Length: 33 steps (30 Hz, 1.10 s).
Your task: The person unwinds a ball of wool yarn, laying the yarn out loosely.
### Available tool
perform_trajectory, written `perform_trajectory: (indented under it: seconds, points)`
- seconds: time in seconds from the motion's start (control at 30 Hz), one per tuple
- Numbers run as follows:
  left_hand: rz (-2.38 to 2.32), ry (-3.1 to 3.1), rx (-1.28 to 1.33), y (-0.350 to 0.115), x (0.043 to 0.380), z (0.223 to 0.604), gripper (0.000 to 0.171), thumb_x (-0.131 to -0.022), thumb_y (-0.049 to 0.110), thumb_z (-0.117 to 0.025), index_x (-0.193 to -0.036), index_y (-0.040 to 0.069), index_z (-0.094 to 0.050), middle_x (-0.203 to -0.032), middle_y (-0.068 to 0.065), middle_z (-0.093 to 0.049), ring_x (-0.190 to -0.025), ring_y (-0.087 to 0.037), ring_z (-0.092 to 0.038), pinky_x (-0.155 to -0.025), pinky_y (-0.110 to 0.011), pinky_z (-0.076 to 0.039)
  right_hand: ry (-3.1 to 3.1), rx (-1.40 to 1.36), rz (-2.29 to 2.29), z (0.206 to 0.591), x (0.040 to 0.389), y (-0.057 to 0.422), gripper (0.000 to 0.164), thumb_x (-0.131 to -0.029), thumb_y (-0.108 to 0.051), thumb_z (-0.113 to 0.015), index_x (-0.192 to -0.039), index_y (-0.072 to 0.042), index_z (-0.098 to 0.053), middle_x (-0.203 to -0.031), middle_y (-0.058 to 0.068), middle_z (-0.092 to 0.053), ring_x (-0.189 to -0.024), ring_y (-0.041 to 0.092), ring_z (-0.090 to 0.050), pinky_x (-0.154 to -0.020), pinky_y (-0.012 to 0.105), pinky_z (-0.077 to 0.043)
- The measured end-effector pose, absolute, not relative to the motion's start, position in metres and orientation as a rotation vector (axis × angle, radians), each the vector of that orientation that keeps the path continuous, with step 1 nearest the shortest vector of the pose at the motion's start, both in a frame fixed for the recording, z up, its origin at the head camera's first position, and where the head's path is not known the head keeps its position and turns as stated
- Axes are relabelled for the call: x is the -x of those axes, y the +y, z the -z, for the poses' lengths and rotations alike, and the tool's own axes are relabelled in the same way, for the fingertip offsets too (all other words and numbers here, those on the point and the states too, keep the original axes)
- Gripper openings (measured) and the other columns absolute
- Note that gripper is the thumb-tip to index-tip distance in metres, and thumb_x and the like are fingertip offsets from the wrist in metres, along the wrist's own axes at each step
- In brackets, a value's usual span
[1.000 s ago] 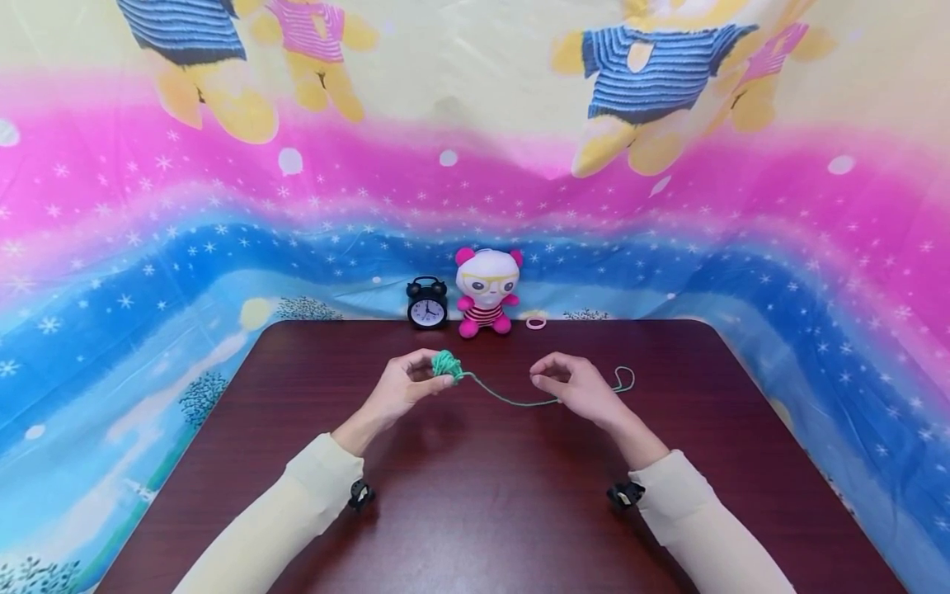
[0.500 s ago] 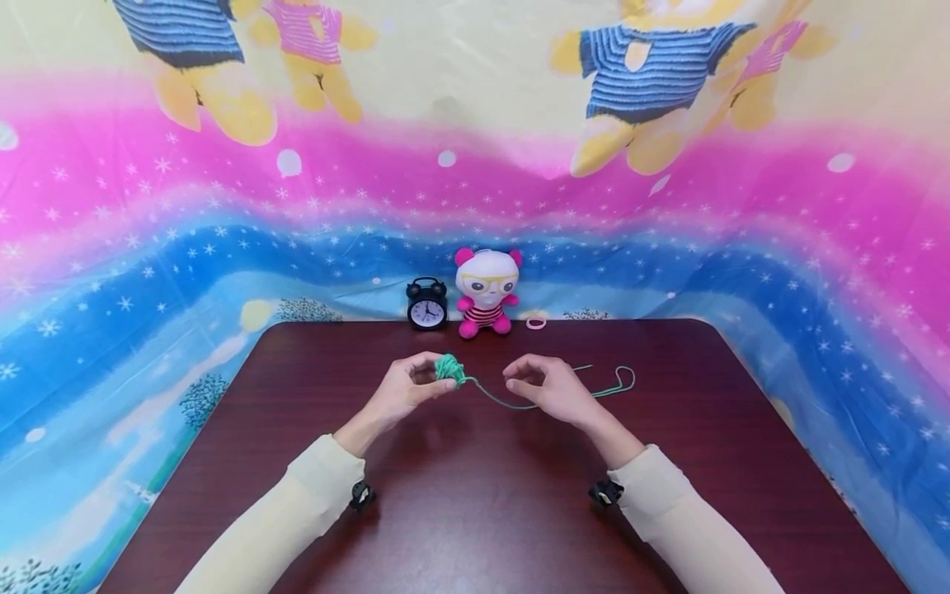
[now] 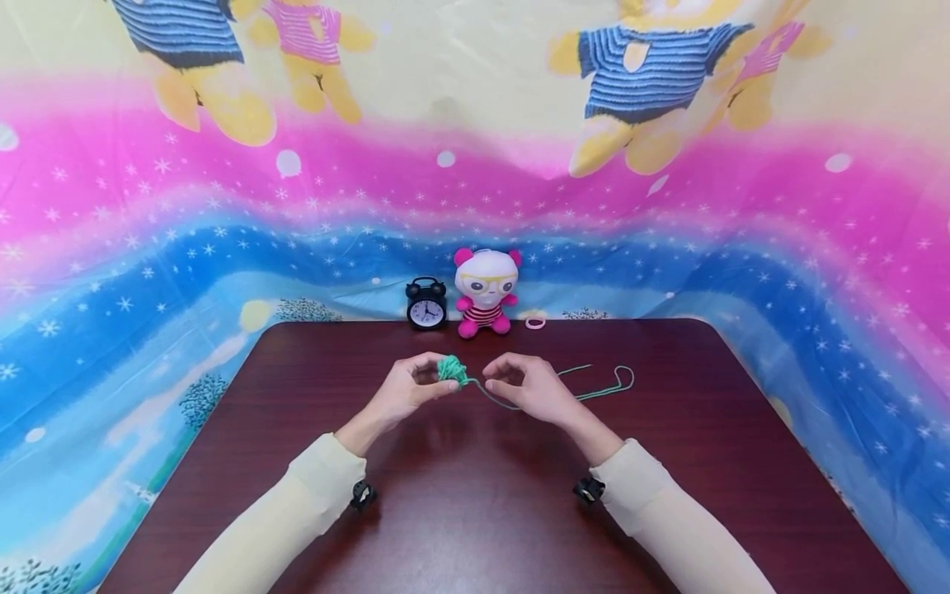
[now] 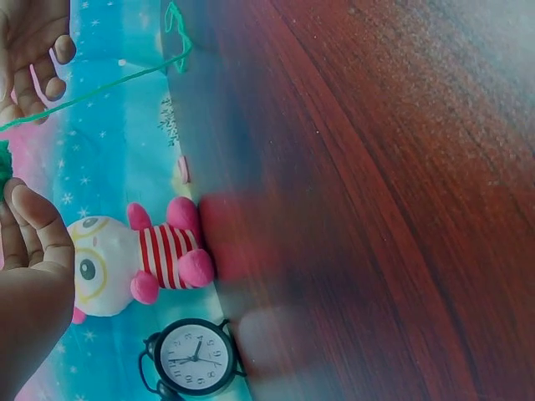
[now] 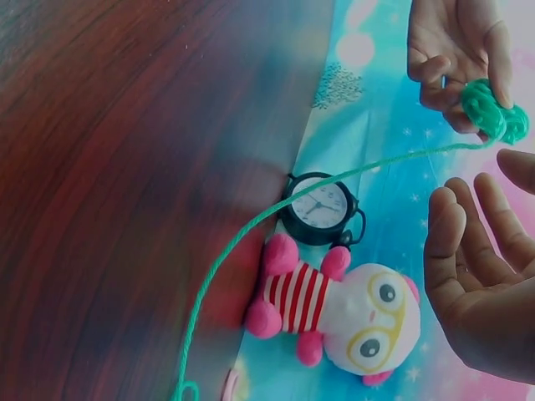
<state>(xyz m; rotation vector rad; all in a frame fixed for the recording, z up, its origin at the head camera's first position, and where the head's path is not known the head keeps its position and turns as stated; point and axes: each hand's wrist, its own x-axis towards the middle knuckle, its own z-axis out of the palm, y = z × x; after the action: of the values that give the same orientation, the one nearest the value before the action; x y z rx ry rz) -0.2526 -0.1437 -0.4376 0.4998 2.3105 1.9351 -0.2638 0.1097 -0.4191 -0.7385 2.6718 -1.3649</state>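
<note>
Printed cloth with cartoon bears and snowflakes covers the background in the head view, and before it stands a dark red-brown table. Near the centre of the frame, the left hand pinches a ball of green yarn between its thumb and fingers. Just to the right of it is the right hand, with bent fingers, near the loose strand, which passes behind this hand and makes a narrow loop at right of centre. Above the hands, at the far table edge, are a black alarm clock, a plush panda and a small pink ring.

From the left wrist, only an edge of the ball is visible at the left border, touching the left fingertips. The strand rises from there to the top of the frame. The right hand is in the upper left corner; the panda and the clock are at lower left, turned sideways.

From the right wrist, the ball is at upper right, gripped by the left hand. At the right border, the right hand has its thumb apart from its fingers. The strand curves down to the bottom left.
</note>
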Motion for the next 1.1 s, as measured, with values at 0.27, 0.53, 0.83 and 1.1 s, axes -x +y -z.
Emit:
perform_trajectory:
  seconds: [0.27, 0.53, 0.83, 1.1]
  points:
    - [-1.928, 2.309, -0.521, -0.142, 0.253, 0.439, 0.038, -0.087, 0.015, -0.078, -0.122, 0.006, -0.066, -0.104, -0.006, -0.071, -0.088, -0.012, -0.070, -0.079, -0.035, -0.061, 2.654, 0.786, 1.361, 0.422, 0.265, 0.100, 0.017, -0.091, -0.028, -0.073, -0.107, -0.022, -0.072, -0.096, -0.007, -0.073, -0.087, 0.012, -0.066, -0.075, 0.031, -0.055]
    - [-1.936, 2.307, -0.506, -0.139, 0.254, 0.440, 0.040, -0.087, 0.015, -0.078, -0.125, 0.006, -0.065, -0.103, -0.003, -0.071, -0.087, -0.013, -0.069, -0.075, -0.029, -0.059, 2.724, 0.798, 1.297, 0.424, 0.265, 0.097, 0.006, -0.092, -0.032, -0.072, -0.097, -0.028, -0.073, -0.082, -0.010, -0.069, -0.074, 0.012, -0.060, -0.070, 0.031, -0.052]
    - [-2.083, 2.217, -0.532, -0.140, 0.255, 0.439, 0.039, -0.092, 0.011, -0.071, -0.128, 0.000, -0.061, -0.103, -0.003, -0.070, -0.084, -0.013, -0.071, -0.078, -0.035, -0.062, 2.741, 0.855, 1.280, 0.428, 0.264, 0.104, 0.008, -0.091, -0.032, -0.073, -0.090, -0.025, -0.076, -0.089, -0.012, -0.072, -0.087, 0.009, -0.063, -0.084, 0.040, -0.054]
    - [-2.164, 2.079, -0.531, -0.143, 0.253, 0.438, 0.038, -0.091, 0.006, -0.072, -0.123, -0.007, -0.058, -0.099, 0.002, -0.070, -0.085, -0.010, -0.072, -0.085, -0.033, -0.061, 2.753, 0.837, 1.242, 0.434, 0.269, 0.120, 0.008, -0.091, -0.029, -0.073, -0.089, -0.022, -0.076, -0.096, -0.010, -0.073, -0.089, 0.010, -0.064, -0.076, 0.030, -0.053]
